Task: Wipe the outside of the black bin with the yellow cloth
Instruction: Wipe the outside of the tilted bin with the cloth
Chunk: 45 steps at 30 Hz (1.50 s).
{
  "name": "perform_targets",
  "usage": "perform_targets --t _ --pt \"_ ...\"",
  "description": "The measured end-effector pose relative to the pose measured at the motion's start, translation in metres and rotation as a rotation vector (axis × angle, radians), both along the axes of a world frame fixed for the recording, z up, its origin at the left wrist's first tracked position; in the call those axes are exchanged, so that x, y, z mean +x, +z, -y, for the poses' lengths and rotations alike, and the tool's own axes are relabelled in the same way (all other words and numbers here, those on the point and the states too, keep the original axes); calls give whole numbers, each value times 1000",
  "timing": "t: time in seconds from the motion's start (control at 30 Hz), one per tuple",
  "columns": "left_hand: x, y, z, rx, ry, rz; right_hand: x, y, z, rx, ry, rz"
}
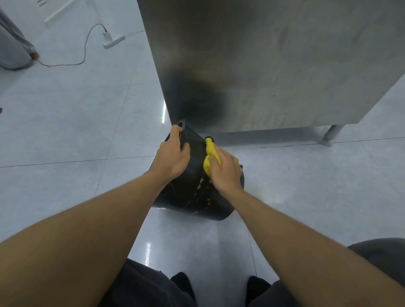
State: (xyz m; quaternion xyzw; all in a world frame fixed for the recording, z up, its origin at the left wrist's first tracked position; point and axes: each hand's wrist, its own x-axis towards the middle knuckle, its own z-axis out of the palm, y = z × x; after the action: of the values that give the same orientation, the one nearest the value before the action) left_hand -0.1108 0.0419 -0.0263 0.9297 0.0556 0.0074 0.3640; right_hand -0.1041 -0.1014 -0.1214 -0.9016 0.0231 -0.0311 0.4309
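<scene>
The black bin (191, 187) lies tipped on the pale tiled floor (71, 125), its far end close against a steel cabinet (269, 63). The left hand (172, 155) grips the bin's far edge with fingers curled tight around it. The right hand (225, 171) presses the yellow cloth (210, 153) flat against the bin's side, fingers closed over it. A power strip (113, 41) and its black cable (84, 50) lie well apart on the floor.
</scene>
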Motion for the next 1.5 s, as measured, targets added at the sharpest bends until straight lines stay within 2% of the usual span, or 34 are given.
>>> perform_targets --t 0.07,0.13,0.2,0.3,0.37,0.43,0.53,0.6,0.67,0.7,0.83,0.93,1.03,1.1,1.27,1.33,1.5 --pt "-4 0 4 -27 -26 8 13 -1 14 32 -116 -224" --pt "-9 1 8 4 -46 24 10 -7 23 56 -215 -342" --pt "-10 3 10 30 -29 38 4 -8 15 72 -209 -269" --pt "-6 7 8 45 6 -1 3 4 -12 166 -23 7" --pt "-5 10 8 87 -19 -53 1 14 -21 128 127 108" --pt "-5 13 7 163 -68 -85 -4 12 -16 36 140 128" --pt "-8 13 2 215 -93 -91 -12 -17 10 -40 -53 -43" --pt "-10 9 -1 161 -70 -88 -16 -34 28 -34 -206 -243" --pt "-11 6 1 117 -54 -83 -16 -40 35 2 -276 -335" --pt "-11 6 4 122 -54 -73 -15 -38 34 31 -264 -299" --pt "-7 9 18 167 -45 14 -18 -8 3 124 -37 52" --pt "-4 10 17 119 6 21 -17 19 -20 209 65 171" --pt "-6 12 11 41 33 50 -14 5 -17 123 37 170" --pt "-7 13 6 35 39 50 -13 -20 -1 59 -34 72" --pt "-14 16 2 245 51 13 -13 -42 24 18 -177 -169" --pt "-14 17 2 227 61 1 -14 -30 15 11 -114 -98" --pt "-7 14 2 118 75 15 -17 6 -27 92 204 210"
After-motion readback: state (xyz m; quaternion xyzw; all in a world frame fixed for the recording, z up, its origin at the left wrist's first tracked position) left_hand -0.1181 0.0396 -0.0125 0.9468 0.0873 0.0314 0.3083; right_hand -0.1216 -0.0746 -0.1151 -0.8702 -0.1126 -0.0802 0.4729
